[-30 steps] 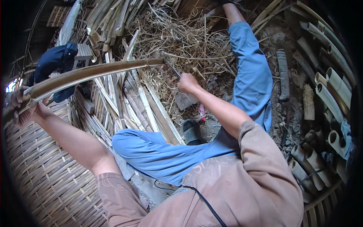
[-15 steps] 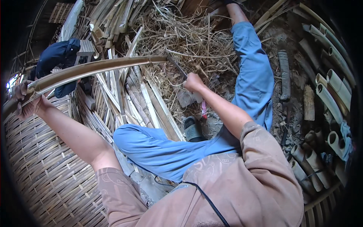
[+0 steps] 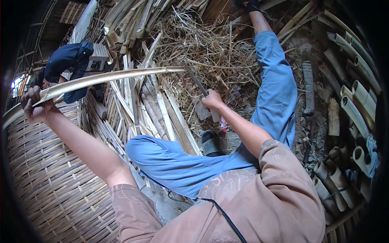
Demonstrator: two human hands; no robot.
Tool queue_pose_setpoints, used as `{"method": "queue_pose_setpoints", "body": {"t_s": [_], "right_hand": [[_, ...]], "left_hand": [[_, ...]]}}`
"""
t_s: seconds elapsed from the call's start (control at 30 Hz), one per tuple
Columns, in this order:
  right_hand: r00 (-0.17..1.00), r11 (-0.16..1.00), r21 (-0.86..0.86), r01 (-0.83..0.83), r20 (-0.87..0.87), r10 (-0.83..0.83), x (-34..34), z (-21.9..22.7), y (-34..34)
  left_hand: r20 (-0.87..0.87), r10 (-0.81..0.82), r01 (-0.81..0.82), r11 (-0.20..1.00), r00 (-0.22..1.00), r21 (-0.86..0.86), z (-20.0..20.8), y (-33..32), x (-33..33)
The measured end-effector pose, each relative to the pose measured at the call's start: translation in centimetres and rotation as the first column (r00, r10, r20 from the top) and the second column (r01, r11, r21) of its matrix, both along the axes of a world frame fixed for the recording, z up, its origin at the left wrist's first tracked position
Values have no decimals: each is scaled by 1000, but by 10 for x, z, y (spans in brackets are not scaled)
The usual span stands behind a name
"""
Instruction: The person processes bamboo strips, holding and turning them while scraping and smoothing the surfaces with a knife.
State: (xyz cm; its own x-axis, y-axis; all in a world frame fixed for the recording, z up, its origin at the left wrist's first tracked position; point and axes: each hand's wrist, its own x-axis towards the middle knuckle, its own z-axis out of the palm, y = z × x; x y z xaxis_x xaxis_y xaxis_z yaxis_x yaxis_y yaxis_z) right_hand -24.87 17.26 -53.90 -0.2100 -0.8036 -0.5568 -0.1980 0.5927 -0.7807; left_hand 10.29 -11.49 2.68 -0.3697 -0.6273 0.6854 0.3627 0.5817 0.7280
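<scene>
A long split bamboo strip [image 3: 113, 75] stretches across the upper left, its pale hollow side showing. My left hand [image 3: 35, 106] is closed around it near its left end. My right hand [image 3: 212, 100] grips a knife [image 3: 195, 81], whose narrow dark blade points up and left. The blade's tip is at the strip's right end; whether they touch I cannot tell. The knife's handle is mostly hidden in my fingers. Beneath that end lies a heap of curly bamboo shavings [image 3: 202, 44].
Split bamboo lengths [image 3: 164, 109] lie below the strip. A woven bamboo mat [image 3: 60, 170] covers the left side. Cut bamboo tubes [image 3: 358, 109] are stacked at right. A person in dark clothing [image 3: 67, 60] sits at upper left near a small wooden stool [image 3: 97, 56]. A sandal [image 3: 210, 143] rests by my knee.
The bamboo strip has turned in my left hand, so its pale hollow face now shows where a browner side did. The whole view has shifted slightly; the knife remains at the strip's right end.
</scene>
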Motion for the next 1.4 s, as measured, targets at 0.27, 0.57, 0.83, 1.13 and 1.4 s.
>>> {"method": "queue_pose_setpoints", "body": {"t_s": [0.27, 0.57, 0.83, 1.13, 1.4], "right_hand": [[987, 988, -5, 157, 28, -157, 11, 16, 7], [751, 958, -143, 249, 653, -98, 2, 69, 11], [322, 973, 194, 124, 920, -225, 17, 116, -17], [315, 978, -198, 64, 934, 168, 32, 212, -34], [391, 978, 145, 149, 900, -193, 27, 210, -27]], "left_hand": [[-196, 222, -186, 965, 955, 183, -20, 25, -43], [-305, 833, -873, 487, 461, 9, -43, 49, -84], [-291, 914, -955, 239, 283, -177, -39, 68, -124], [-213, 935, -955, 253, 283, -156, -31, 71, -151], [-226, 950, -962, 166, 215, -216, -30, 63, -176]]}}
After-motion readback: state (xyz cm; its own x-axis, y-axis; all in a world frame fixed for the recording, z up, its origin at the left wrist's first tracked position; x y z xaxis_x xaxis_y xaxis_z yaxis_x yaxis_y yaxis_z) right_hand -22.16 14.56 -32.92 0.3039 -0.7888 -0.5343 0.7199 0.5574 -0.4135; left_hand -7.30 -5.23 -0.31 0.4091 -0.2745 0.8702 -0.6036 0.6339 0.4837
